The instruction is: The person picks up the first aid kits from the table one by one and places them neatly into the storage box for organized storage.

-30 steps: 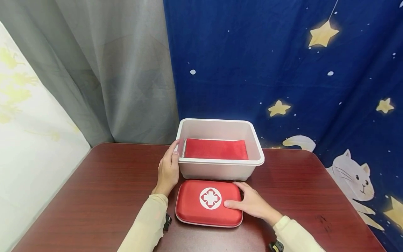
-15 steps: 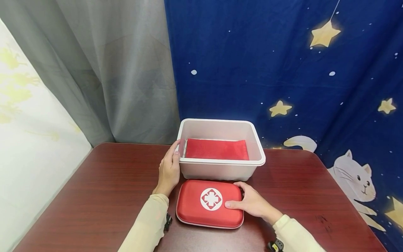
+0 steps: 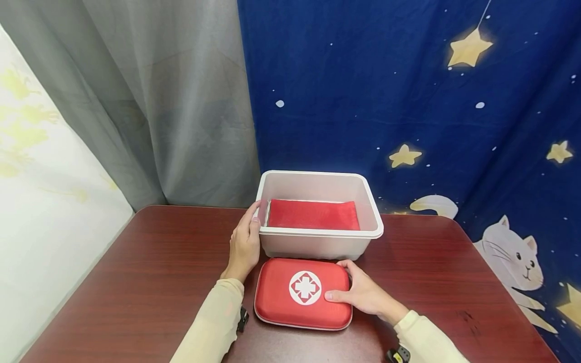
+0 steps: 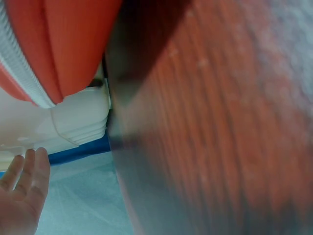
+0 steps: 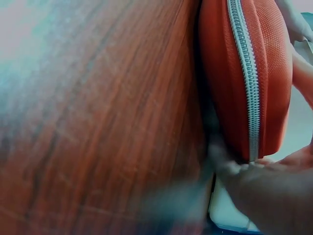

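Observation:
A red zippered first-aid case (image 3: pixel 281 297) with a white cross badge lies on the table in front of a white plastic bin (image 3: pixel 313 246). My right hand (image 3: pixel 369 293) grips its right end, thumb on the lid and fingers around the side. The right wrist view shows the closed zipper (image 5: pixel 249 78) on the case's edge. My left hand (image 3: pixel 244 247) rests against the bin's left side near the front corner. In the left wrist view, the left fingers (image 4: pixel 36 171) look straight along the bin's outer wall. Inside the bin lies a flat red item (image 3: pixel 313 215) whose kind I cannot tell.
The dark red wooden table (image 3: pixel 172 272) has rounded back corners. Behind it hang a grey curtain (image 3: pixel 195 111) and a blue curtain (image 3: pixel 327 91) with stars and a cat. The bin stands near the table's back edge.

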The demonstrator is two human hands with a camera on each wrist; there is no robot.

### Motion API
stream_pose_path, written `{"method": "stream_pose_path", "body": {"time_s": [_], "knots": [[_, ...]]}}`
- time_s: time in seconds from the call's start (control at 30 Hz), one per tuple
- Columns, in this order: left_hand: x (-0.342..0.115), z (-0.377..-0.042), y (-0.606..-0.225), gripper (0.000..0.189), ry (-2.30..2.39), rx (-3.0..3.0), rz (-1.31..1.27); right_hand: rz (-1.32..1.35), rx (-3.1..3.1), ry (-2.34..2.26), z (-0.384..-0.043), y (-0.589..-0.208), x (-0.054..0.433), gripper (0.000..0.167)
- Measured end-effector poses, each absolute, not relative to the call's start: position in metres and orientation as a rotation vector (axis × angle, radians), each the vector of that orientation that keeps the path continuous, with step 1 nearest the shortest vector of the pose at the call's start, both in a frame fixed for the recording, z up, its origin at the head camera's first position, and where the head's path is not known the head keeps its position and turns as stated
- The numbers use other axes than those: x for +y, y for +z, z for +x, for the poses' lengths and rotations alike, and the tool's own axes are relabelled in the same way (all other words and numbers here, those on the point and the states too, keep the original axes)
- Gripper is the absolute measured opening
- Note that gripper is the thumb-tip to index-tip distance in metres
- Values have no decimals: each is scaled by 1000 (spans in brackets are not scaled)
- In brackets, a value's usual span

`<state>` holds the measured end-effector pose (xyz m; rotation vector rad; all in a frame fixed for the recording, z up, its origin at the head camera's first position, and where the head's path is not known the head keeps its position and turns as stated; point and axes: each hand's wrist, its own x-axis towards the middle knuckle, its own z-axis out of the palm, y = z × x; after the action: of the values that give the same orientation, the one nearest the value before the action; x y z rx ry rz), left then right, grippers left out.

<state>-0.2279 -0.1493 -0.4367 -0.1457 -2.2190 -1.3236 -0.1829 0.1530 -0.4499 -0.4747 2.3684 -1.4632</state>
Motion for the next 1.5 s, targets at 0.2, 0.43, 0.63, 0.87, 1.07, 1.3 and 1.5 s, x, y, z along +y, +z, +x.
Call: {"method": "stream_pose_path", "body": {"time_s": [0.2,0.43,0.63,0.87,1.07,1.3,1.5], "knots": [[-150,-228,-438,43,-1313,-2222,-140,-537,2312,-1508,-180,-448,153,71],[-150,-228,-439,43,-1315,-2226,-139,-527,2219,-1592,-181,-450,154,69],[-151,-228,-439,43,-1316,-2212,-139,-497,2173,-1628,-183,-452,154,69],[-150,-227,-439,43,-1328,-2215,-145,-436,2184,-1655,-183,-453,155,67],[-150,-227,-439,43,-1330,-2216,-150,-389,2154,-1695,-181,-452,159,67],[-150,-228,-437,43,-1318,-2214,-147,-407,2067,-1745,-180,-454,166,70],[-150,-228,-436,43,-1320,-2214,-155,-397,2036,-1752,-179,-449,170,72]]}}
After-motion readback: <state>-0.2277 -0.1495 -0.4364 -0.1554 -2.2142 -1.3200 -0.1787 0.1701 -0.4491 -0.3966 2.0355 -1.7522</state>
